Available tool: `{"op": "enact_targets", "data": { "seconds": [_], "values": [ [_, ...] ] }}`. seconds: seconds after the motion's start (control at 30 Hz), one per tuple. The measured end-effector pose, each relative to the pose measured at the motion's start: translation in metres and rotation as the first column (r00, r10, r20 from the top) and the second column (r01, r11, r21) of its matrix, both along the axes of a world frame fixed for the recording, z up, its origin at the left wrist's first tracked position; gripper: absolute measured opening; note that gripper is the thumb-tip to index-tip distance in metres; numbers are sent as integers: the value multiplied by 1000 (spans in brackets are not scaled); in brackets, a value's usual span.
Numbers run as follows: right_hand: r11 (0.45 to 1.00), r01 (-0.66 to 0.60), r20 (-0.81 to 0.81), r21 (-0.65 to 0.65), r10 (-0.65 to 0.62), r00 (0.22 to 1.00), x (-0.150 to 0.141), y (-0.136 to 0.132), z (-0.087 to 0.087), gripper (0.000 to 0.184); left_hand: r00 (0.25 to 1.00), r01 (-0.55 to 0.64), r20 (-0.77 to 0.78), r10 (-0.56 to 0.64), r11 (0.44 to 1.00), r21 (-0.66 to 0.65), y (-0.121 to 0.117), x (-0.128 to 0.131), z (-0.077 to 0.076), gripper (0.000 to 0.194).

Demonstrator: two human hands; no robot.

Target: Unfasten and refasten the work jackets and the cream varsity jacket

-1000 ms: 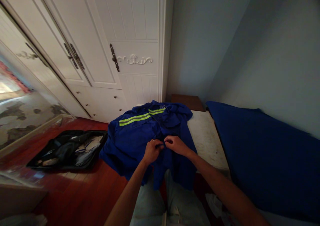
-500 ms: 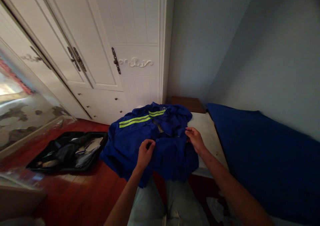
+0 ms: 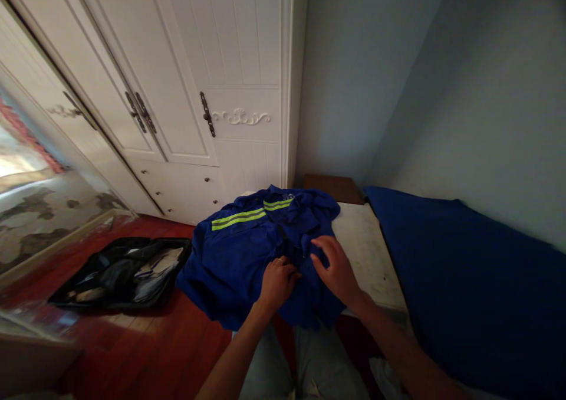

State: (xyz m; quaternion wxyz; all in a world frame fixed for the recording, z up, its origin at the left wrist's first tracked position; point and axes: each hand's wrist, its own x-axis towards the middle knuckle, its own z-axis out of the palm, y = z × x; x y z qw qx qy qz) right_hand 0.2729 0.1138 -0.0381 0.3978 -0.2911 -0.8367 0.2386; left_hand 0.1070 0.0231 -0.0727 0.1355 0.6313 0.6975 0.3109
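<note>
A blue work jacket [image 3: 239, 246] with yellow reflective stripes lies spread over the near corner of a pale mattress [image 3: 367, 252], hanging over its edge. My left hand [image 3: 276, 282] rests on the jacket's front with its fingers curled into the cloth. My right hand [image 3: 338, 270] lies beside it, to the right, fingers stretched flat on the fabric. Both hands sit close together near the jacket's middle.
An open black suitcase [image 3: 119, 270] with clothes lies on the red wooden floor to the left. A white wardrobe [image 3: 190, 93] stands behind. A dark blue sheet [image 3: 464, 276] covers the bed on the right. A brown bedside table [image 3: 333, 187] stands in the corner.
My right hand has come back from the jacket's right edge to its middle, beside my left hand. The jacket's front now lies flatter. The camera has tilted slightly.
</note>
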Motion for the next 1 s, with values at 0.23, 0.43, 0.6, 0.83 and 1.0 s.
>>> {"op": "enact_targets", "data": {
  "seconds": [0.23,0.43,0.6,0.83,1.0],
  "values": [
    [988,-142,599,53,82,797,-2,-32,-21,75,917,-113,389,85,992,48,9,-7,-10,18],
    [997,-82,446,5,71,892,-13,-27,-30,52,822,-46,570,19,998,32,6,-21,-8,41],
    [971,-61,212,-233,112,971,-11,-26,-29,31,778,-1,628,-21,999,35,2,-23,-4,42],
    [939,-87,-4,-333,91,996,-14,-26,-27,28,801,-37,598,-19,996,82,0,-14,-9,38],
    [904,-101,-134,-415,50,990,-12,-21,-32,27,850,-29,526,-30,994,105,-3,-11,-8,32]
  ]
}}
